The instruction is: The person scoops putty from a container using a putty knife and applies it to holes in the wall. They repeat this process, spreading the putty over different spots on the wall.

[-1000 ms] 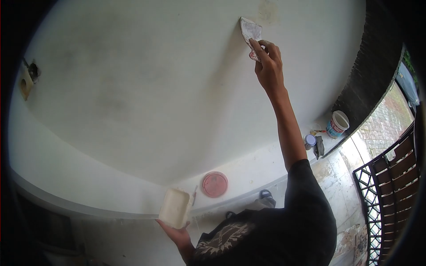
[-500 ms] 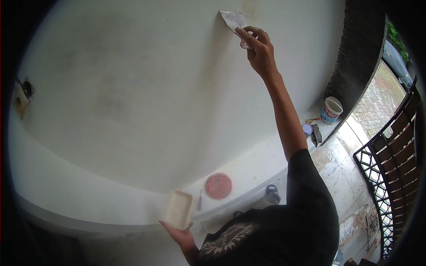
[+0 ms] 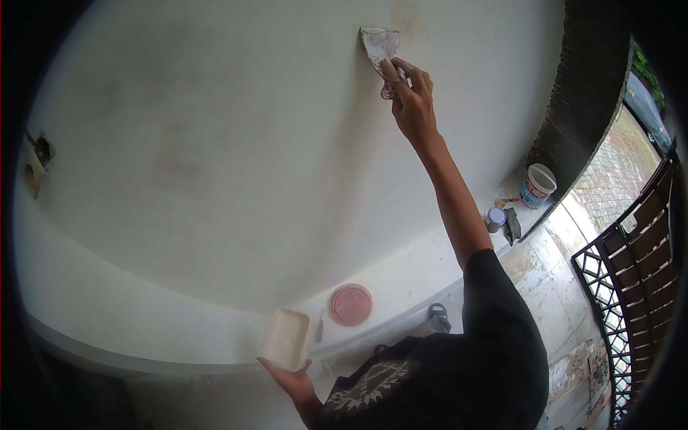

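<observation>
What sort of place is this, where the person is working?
Probably the porch or entrance of a house, perhaps under repair: the right hand holds a flat scraper up at a stained wall, and on the picture's right side are a slatted gate and paved ground.

Smooth matt wall (image 3: 236, 186), dull tray (image 3: 287, 340), plastic-looking bucket (image 3: 536, 192), scraper (image 3: 380, 44) (smeared, rough-looking).

Before the wall (image 3: 215, 179), a scraper (image 3: 382, 44) is held in the right hand (image 3: 414, 104). Lower down, a tray (image 3: 287, 338) is held in the left hand (image 3: 295, 385); to its right, on the ledge (image 3: 401, 279), a round lid (image 3: 351, 304) is set — farther right, a jar (image 3: 494, 221), with a bucket (image 3: 536, 189) beyond.
</observation>
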`<state>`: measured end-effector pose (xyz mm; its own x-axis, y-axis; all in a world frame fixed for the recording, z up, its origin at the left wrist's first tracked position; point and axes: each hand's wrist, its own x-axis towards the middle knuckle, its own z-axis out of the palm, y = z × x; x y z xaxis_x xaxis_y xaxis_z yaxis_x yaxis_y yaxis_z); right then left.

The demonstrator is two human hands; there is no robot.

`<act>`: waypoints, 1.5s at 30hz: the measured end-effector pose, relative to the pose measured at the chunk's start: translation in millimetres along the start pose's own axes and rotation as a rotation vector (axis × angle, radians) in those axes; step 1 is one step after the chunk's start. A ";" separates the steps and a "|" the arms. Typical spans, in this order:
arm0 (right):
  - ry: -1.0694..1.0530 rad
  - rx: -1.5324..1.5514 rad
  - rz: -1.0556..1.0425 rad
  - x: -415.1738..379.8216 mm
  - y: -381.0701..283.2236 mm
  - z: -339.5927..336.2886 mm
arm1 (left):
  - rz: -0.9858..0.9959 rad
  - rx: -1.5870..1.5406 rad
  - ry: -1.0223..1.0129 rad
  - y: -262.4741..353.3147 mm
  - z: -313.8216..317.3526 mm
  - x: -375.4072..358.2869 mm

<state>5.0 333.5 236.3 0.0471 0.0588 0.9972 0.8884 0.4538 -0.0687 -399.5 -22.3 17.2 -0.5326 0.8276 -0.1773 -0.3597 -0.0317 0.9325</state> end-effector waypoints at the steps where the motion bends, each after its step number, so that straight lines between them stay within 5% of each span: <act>1: -0.053 0.020 0.020 -12.1 -2.4 5.5 | -0.077 -0.028 0.102 10.0 21.2 -4.1; 6: -0.105 0.046 0.041 -20.2 -17.8 -25.4 | -0.067 0.084 0.236 4.5 22.7 -11.9; 8: -0.089 0.067 0.038 -3.4 -23.7 -45.7 | -0.003 -0.120 -0.017 -21.6 -23.4 0.5; 12: 0.114 0.075 -0.005 44.1 -14.3 -46.1 | -0.138 -0.341 -0.003 4.1 -8.8 -8.4; 14: 0.132 0.073 -0.024 56.5 3.5 -30.4 | -0.015 0.067 0.040 -0.7 -12.4 -7.3; 27: -0.196 0.033 -0.032 15.9 -27.0 -51.8 | -0.047 0.098 0.019 3.6 -34.4 7.6; 29: -0.242 0.110 0.037 31.3 -30.7 -67.3 | -0.214 -0.381 -0.005 21.4 -24.9 6.5; 30: -0.241 0.108 0.035 37.0 -29.2 -66.4 | -0.215 -0.384 -0.008 24.0 -16.5 5.7; 33: 0.015 0.133 0.012 61.2 -14.5 -47.9 | -0.146 -0.026 0.111 17.2 1.1 2.1; 38: -0.028 0.081 -0.056 39.5 -22.3 -23.9 | -0.003 0.108 0.205 3.2 5.1 -7.6; 45: -0.267 0.345 0.232 -6.4 -44.7 -64.9 | -0.194 -0.057 0.108 -1.9 14.7 -7.0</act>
<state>-5.3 255.2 235.0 0.0673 0.3986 0.9147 0.6629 0.6673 -0.3395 -383.8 -19.8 21.3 -0.5270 0.7565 -0.3873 -0.5044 0.0884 0.8589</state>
